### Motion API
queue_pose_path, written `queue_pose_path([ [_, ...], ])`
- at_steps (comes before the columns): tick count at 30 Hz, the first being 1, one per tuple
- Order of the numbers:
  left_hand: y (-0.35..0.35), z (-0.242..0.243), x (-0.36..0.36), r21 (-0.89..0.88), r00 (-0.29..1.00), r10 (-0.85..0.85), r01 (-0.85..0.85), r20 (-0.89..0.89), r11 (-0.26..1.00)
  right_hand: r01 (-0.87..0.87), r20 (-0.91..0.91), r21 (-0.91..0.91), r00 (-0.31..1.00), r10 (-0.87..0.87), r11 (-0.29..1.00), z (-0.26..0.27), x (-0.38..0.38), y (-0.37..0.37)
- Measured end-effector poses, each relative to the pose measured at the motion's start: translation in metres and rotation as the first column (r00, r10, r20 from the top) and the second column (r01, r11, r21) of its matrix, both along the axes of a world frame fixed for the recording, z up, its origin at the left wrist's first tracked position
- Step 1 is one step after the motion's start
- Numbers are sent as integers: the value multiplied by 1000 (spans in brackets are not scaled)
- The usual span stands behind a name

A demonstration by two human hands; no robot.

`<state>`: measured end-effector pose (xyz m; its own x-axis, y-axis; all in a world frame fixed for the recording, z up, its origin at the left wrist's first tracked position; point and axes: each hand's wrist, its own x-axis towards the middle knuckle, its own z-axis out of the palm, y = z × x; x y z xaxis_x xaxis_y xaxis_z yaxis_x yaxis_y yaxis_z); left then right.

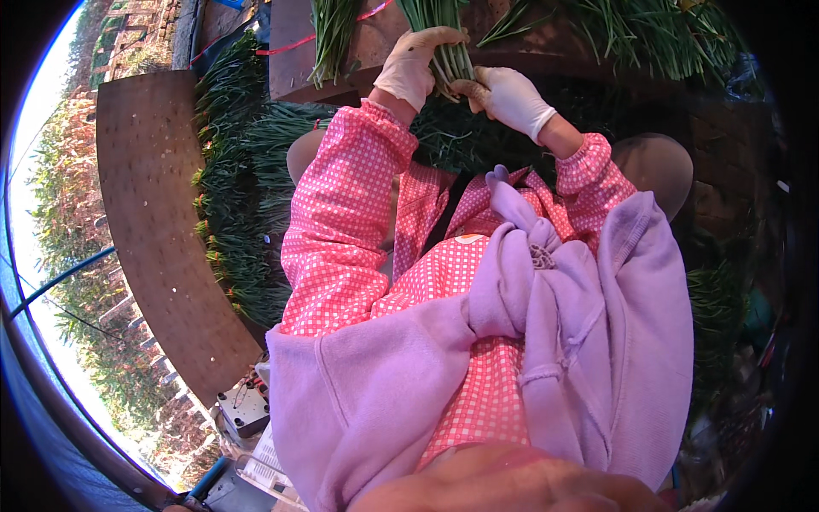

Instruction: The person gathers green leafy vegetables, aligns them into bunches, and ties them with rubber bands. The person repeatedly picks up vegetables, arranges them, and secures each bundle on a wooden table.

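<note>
My left hand (409, 67), in a pale, soiled glove, is closed around a bunch of long green leafy stalks (445, 64), like garlic chives, above the near edge of a brown board. The bunch's pale stem ends point towards me. On the right of these ends, my right hand (505, 96), gloved too, has its thumb and fingers on the stems. A smaller bunch of the same greens (333, 41) lies on the board to the left, beside a red ribbon (291, 46). The tops of the held bunch run out of view.
More loose greens (646, 38) lie at the upper right of the brown board (544, 57). Rows of tied green bunches (233, 185) are stacked at my left, beside a long wooden plank (157, 211). A white device (242, 406) stands near the plank's lower end. Cut leaves lie below the board.
</note>
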<state>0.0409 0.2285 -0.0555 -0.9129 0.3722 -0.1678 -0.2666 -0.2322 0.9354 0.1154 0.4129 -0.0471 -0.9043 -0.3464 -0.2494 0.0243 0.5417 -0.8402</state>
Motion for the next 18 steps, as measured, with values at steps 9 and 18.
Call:
queue_pose_path([
  [9,12,-8,22,120,921,130,-185,367,975,277,-405,-157,858,-317,948,11,13,29],
  [18,11,-27,40,241,892,60,-186,449,953,199,-486,89,864,-132,976,-15,13,5],
])
